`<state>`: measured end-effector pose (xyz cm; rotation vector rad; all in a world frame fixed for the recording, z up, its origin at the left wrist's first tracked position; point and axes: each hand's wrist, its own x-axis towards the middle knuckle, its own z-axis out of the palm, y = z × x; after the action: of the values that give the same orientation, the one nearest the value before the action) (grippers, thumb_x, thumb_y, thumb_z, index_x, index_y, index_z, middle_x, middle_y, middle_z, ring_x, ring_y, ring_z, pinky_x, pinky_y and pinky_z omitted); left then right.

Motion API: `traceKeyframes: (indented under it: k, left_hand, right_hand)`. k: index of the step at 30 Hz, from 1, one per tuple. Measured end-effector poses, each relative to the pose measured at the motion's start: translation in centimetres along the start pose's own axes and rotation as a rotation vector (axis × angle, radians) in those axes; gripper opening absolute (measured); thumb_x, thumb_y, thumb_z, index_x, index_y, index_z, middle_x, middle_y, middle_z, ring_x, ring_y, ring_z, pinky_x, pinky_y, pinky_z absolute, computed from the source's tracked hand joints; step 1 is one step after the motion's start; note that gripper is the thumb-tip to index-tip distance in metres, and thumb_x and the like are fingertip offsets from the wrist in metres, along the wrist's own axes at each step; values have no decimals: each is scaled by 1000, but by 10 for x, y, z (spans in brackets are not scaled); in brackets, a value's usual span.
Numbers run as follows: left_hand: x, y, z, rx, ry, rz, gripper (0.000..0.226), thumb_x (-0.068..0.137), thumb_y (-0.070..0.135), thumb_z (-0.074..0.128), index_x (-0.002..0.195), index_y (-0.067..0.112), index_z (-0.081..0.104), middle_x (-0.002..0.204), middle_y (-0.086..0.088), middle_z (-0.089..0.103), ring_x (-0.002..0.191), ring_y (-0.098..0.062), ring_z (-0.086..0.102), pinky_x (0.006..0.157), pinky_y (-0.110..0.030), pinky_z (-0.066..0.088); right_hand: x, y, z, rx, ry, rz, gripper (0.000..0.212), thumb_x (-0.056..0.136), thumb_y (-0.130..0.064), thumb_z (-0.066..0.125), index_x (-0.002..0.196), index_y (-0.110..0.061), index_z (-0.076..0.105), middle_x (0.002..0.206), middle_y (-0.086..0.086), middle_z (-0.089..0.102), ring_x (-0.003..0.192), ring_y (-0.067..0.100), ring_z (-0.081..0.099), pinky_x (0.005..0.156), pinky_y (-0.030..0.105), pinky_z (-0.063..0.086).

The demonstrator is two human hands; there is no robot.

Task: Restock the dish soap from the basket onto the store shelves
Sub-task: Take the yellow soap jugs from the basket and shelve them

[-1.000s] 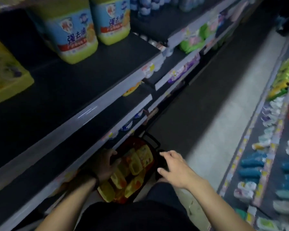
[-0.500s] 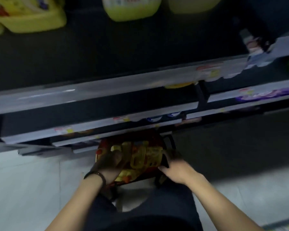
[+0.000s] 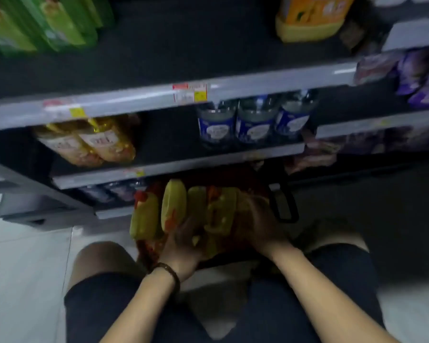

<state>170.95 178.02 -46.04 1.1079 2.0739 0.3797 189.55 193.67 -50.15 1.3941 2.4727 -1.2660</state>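
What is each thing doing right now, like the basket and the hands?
Basket, on the floor, holding bottles.
Bottles, packed together in the basket.
Left hand, on the bottles; grip blurred.
Right hand, on the bottles; grip blurred.
Shelf, partly stocked, gap in the middle.

Person is wearing dark navy shorts [image 3: 104,305], hems ending above the knees. Left wrist is carrying a dark, thin bracelet [image 3: 169,270].

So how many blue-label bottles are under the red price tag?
3, side by side on the middle shelf: the left bottle, the middle bottle and the right bottle. More may hide behind them.
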Motion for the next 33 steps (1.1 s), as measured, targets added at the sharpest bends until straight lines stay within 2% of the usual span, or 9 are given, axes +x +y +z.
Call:
traceKeyframes:
  k: [3, 6, 8, 12, 17, 22, 26, 30, 33]
  left_hand:
    - [-41, -10, 22, -115, 96, 53, 29, 100, 33, 66, 128, 35, 64, 129, 18, 62, 125, -10, 59, 96, -12, 42]
    - [-51, -2, 21, -150, 122, 82, 30, 100, 31, 67, 129, 30, 64, 126, 15, 64, 120, -8, 60, 88, -2, 38]
    - [-48, 0, 23, -122, 133, 100, 36, 99, 29, 67, 135, 23, 63, 132, 4, 68, 124, -18, 63, 96, -17, 43]
    - [-45, 16, 22, -112, 105, 78, 45, 99, 29, 66, 143, 20, 59, 143, -8, 65, 134, -31, 58, 105, -26, 41]
    - [-7, 20, 32, 10, 41, 74, 60, 101, 47, 61, 155, 27, 44, 158, -6, 49, 142, -32, 48, 116, -36, 38]
    - [43, 16, 41, 261, -26, -92, 85, 102, 63, 48, 167, 23, 12, 170, -9, 27, 154, -35, 33, 125, -47, 28]
    - [78, 19, 50, 128, -149, -275, 70, 101, 52, 59, 157, 14, 40, 154, -13, 50, 141, -34, 50, 116, -46, 43]
    - [100, 18, 54, 103, -154, -332, 70, 100, 43, 66, 158, 17, 38, 160, -13, 43, 146, -35, 44, 118, -49, 41]
    - [106, 24, 52, 66, -207, -349, 60, 103, 41, 62, 153, 12, 44, 147, -16, 55, 132, -35, 56, 106, -43, 51]
  right_hand:
    - [-59, 6, 16, -15, -72, 81, 67, 98, -35, 73, 157, -27, 43, 159, 7, 42, 145, 28, 47, 110, 26, 38]
    - [-73, -4, 4, -30, -59, 7, 65, 96, -30, 76, 154, -23, 47, 148, 5, 50, 137, 24, 51, 103, 24, 38]
    - [-66, -5, -2, -7, -17, -19, 64, 96, -31, 76, 153, -24, 49, 146, 4, 55, 134, 24, 54, 102, 25, 41]
    - [-72, -2, 7, -19, 28, -20, 65, 95, -31, 75, 154, -25, 49, 152, 10, 56, 139, 30, 53, 110, 28, 41]
    - [-15, 56, 41, -28, -70, 22, 82, 87, -67, 68, 158, -44, 33, 161, -1, 45, 146, 25, 49, 120, 46, 46]
    - [-6, 11, 2, -132, -142, -16, 96, 92, -61, 73, 167, -29, 23, 174, 6, 22, 160, 31, 25, 128, 43, 30]
    - [0, 31, 18, -47, -121, 14, 104, 82, -78, 65, 166, -35, 21, 174, 4, 21, 160, 33, 26, 128, 50, 32]
    - [8, 24, 32, 32, -191, -26, 96, 95, -57, 70, 169, -28, 16, 176, 4, 15, 162, 31, 20, 131, 44, 24]
    - [16, 29, 33, 13, -205, -59, 99, 98, -50, 72, 171, -21, 11, 178, 4, 7, 164, 27, 9, 130, 40, 14]
